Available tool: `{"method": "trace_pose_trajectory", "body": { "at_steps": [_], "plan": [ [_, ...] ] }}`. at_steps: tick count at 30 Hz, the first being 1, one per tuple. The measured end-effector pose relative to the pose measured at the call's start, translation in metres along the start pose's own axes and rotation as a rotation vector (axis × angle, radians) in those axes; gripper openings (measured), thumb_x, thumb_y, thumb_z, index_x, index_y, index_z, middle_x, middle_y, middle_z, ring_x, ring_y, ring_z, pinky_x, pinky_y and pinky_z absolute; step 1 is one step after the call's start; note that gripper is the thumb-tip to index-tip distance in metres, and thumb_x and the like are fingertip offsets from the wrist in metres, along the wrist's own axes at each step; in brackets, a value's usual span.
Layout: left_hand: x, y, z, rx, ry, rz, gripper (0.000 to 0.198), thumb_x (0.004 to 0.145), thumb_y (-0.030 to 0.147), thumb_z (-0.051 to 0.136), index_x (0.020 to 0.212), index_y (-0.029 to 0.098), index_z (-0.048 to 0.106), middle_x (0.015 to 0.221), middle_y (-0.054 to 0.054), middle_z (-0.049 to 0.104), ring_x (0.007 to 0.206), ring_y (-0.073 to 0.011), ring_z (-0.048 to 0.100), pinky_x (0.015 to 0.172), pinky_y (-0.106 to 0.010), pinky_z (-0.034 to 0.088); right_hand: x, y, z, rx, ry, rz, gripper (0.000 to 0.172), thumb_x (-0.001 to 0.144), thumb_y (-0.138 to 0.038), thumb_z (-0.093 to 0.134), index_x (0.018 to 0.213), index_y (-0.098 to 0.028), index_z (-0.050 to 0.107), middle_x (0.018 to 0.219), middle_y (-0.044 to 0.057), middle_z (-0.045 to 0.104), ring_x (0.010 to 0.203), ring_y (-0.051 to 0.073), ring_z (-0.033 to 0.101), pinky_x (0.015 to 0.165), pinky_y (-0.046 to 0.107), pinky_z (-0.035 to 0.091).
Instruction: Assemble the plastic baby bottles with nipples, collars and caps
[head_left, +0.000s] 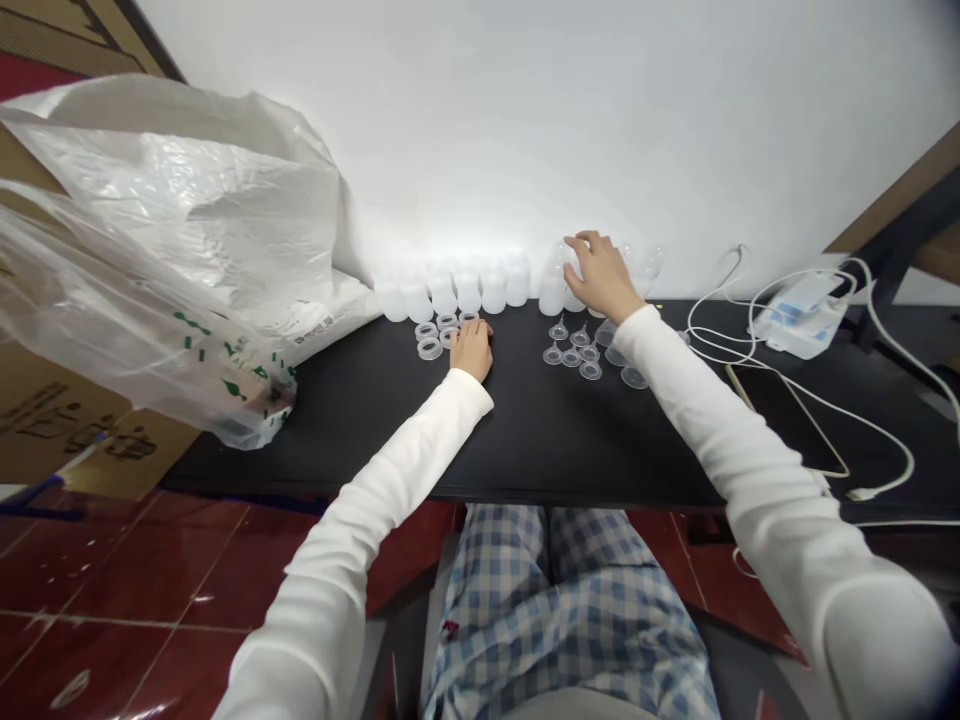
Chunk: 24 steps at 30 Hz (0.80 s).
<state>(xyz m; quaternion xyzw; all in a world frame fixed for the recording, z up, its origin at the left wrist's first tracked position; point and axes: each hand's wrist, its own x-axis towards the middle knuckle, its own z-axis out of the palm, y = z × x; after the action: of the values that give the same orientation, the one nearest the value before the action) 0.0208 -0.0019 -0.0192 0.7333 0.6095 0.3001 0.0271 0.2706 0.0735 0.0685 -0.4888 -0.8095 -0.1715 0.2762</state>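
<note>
Hands reach across a black table below a white wall.

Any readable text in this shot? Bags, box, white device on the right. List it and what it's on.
Nothing can be quoted; no marking is legible.
Clear plastic bag: green print, too small and blurred to read.
White plastic sack: dark print on its lower part, too small to read.
Cardboard box: dark printing, too blurred to read.
White device: no readable marking.
</note>
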Motion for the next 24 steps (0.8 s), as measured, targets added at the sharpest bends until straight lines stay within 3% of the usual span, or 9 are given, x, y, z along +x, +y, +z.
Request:
{"method": "trace_pose_trajectory", "body": {
  "at_steps": [3,6,9,12,15,18,20,24],
  "plan": [
    [0.001,0.000,-0.001,0.014,0.000,-0.006,0.032,0.085,0.001,0.041,0.103,0.018,0.062,0.124,-0.018,0.069,0.125,-0.0360,0.059,0.104,-0.052,0.039,0.021,0.007,0.027,0.019,0.008,0.010,0.054,0.102,-0.044,0.043,0.141,-0.008,0.048,0.125,0.027,0.061,0.120,0.043,0.055,0.097,0.063,0.046],
    [0.002,-0.001,0.000,0.038,-0.001,0.000,0.028,0.085,0.004,0.044,0.104,0.017,0.062,0.120,-0.019,0.069,0.124,-0.0365,0.060,0.105,-0.052,0.039,0.026,0.007,0.038,0.018,0.014,0.043,0.054,0.100,-0.048,0.046,0.136,-0.008,0.048,0.116,0.025,0.064,0.117,0.043,0.057,0.095,0.064,0.047],
    [0.003,-0.002,0.003,0.022,0.013,0.019,0.026,0.087,0.007,0.045,0.105,0.016,0.062,0.121,-0.021,0.068,0.124,-0.0374,0.060,0.107,-0.054,0.038,0.027,0.002,0.033,0.074,0.008,0.054,0.049,0.097,-0.045,0.052,0.134,-0.013,0.047,0.108,0.020,0.066,0.104,0.037,0.062,0.089,0.058,0.050],
    [0.004,-0.002,0.008,-0.059,0.033,0.070,0.029,0.089,0.011,0.048,0.113,0.016,0.061,0.135,-0.022,0.064,0.133,-0.0362,0.056,0.112,-0.054,0.036,0.024,-0.008,0.020,0.182,-0.010,0.068,0.046,0.096,-0.039,0.054,0.136,-0.019,0.043,0.101,0.013,0.066,0.089,0.030,0.063,0.080,0.049,0.052],
    [0.003,0.001,0.011,-0.161,0.018,0.149,0.040,0.093,0.021,0.052,0.133,0.015,0.053,0.149,-0.022,0.055,0.143,-0.0337,0.049,0.117,-0.052,0.034,0.011,-0.025,0.003,0.223,0.023,0.119,0.044,0.098,-0.035,0.051,0.138,-0.020,0.041,0.101,0.011,0.064,0.085,0.026,0.062,0.078,0.045,0.052],
    [0.002,0.005,0.011,-0.256,0.014,0.216,0.064,0.094,0.035,0.060,0.149,0.014,0.035,0.157,-0.025,0.045,0.148,-0.0338,0.044,0.120,-0.052,0.034,-0.013,-0.044,-0.008,0.290,0.126,0.184,0.036,0.103,-0.038,0.042,0.135,-0.021,0.044,0.098,0.009,0.063,0.080,0.023,0.060,0.074,0.042,0.052],
    [0.001,0.007,0.011,-0.332,0.031,0.258,0.073,0.093,0.042,0.064,0.151,0.015,0.028,0.159,-0.026,0.041,0.149,-0.0335,0.043,0.121,-0.051,0.035,-0.031,-0.054,-0.007,0.417,0.189,0.270,0.032,0.104,-0.044,0.041,0.126,-0.022,0.049,0.092,0.007,0.063,0.074,0.021,0.059,0.070,0.039,0.052],
    [-0.002,0.008,0.009,-0.489,0.059,0.310,0.065,0.093,0.048,0.065,0.141,0.019,0.033,0.146,-0.022,0.051,0.140,-0.0299,0.053,0.119,-0.046,0.040,-0.064,-0.061,0.004,0.618,0.238,0.427,0.041,0.104,-0.060,0.035,0.112,-0.024,0.052,0.083,0.005,0.061,0.067,0.020,0.057,0.062,0.037,0.049]
  ]
}}
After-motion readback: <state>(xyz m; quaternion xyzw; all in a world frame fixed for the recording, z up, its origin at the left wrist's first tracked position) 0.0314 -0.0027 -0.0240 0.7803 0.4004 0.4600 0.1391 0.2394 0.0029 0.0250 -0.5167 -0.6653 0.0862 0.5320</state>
